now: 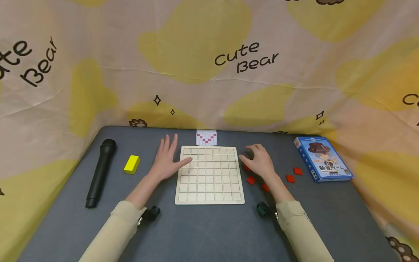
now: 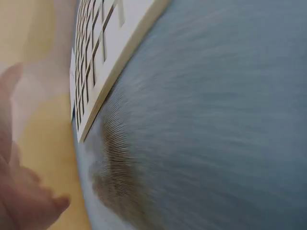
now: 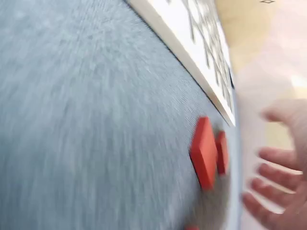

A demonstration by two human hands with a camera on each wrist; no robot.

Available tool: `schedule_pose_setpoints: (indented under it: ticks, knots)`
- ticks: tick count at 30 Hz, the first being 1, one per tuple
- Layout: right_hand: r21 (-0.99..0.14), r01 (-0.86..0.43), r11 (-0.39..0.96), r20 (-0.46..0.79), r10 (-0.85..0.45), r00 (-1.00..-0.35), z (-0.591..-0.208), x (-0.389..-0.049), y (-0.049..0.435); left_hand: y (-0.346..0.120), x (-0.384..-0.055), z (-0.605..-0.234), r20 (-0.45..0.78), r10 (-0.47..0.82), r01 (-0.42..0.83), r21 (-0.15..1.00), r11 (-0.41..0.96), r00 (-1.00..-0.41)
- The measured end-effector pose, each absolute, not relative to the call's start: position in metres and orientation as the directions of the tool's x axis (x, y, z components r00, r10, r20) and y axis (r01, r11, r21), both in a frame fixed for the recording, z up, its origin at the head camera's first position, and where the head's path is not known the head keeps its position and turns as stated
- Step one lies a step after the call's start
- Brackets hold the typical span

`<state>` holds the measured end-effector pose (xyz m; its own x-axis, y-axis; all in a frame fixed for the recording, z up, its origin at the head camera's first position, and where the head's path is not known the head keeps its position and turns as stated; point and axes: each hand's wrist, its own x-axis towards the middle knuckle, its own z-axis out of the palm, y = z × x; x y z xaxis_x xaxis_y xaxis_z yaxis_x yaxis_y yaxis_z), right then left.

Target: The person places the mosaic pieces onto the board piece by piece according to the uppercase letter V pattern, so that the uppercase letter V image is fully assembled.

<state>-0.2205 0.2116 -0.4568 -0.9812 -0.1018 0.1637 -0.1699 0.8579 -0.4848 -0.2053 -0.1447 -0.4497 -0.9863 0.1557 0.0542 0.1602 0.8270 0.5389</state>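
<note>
A pale square grid board (image 1: 210,200) lies mid-table, its cells showing no tiles. My left hand (image 1: 166,162) is at the board's left side with fingers spread, and its thumb reaches over the left rim; whether it touches cannot be told. To the right of the board, my right hand (image 1: 260,162) hovers over several red square tiles (image 1: 251,180) with its fingers loosely bent and nothing held. In the right wrist view, a red tile (image 3: 204,153) lies beside the board, below that hand's parted fingers. Behind the board is a small pattern card (image 1: 206,138) with pink squares.
On the left lie a black microphone (image 1: 100,174) and a yellow block (image 1: 132,164). A blue box (image 1: 324,159) with a cartoon figure sits at the far right, near two more red tiles (image 1: 290,178). A patterned cloth (image 1: 196,43) hangs behind the grey table (image 1: 209,233).
</note>
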Motion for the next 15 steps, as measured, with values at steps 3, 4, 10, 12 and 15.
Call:
schedule_pose_setpoints:
  ticks: [3, 4, 10, 12, 15]
  knots:
    - [-0.489, -0.157, 0.858, 0.089, -0.130, -0.988, -0.456, -0.211, 0.222, -0.150, -0.181, -0.453, -0.089, 0.273, 0.160, 0.626, 0.764, -0.958]
    - [-0.480, -0.153, 0.864, 0.071, -0.135, -0.988, -0.456, -0.209, 0.225, -0.153, -0.173, -0.456, -0.134, 0.311, 0.159, 0.635, 0.756, -0.941]
    - [-0.471, -0.167, 0.866, 0.068, -0.153, -0.986, -0.458, -0.196, 0.237, -0.167, -0.143, -0.473, -0.196, 0.467, 0.276, 0.591, 0.758, -0.862]
    - [-0.481, -0.178, 0.858, 0.082, -0.159, -0.984, -0.459, -0.194, 0.238, -0.170, -0.141, -0.477, -0.171, 0.490, 0.315, 0.579, 0.752, -0.855]
    - [-0.495, -0.186, 0.849, 0.094, -0.160, -0.983, -0.461, -0.193, 0.239, -0.172, -0.141, -0.479, -0.158, 0.505, 0.342, 0.564, 0.752, -0.849]
